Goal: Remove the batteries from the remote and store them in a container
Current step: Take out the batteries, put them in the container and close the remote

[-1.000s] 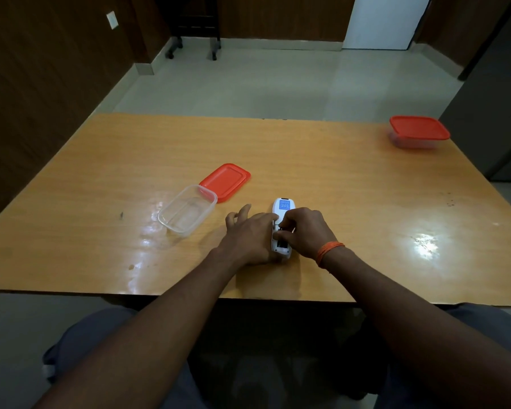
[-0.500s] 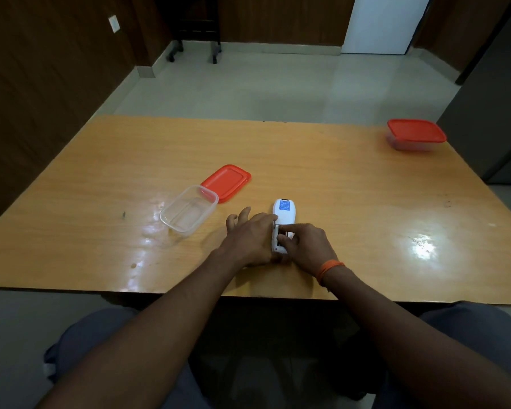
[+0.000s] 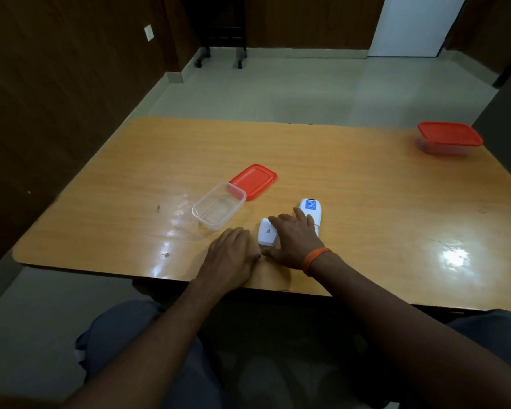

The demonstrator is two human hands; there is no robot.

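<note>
remote (image 3: 311, 210) (cover (image 3: 267, 233) off), right hand (image 3: 295, 243)

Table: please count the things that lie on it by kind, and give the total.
Open clear box: 1
Loose red lid: 1
Closed box with red lid: 1
Remote: 1
Battery cover: 1
Total: 5
</note>
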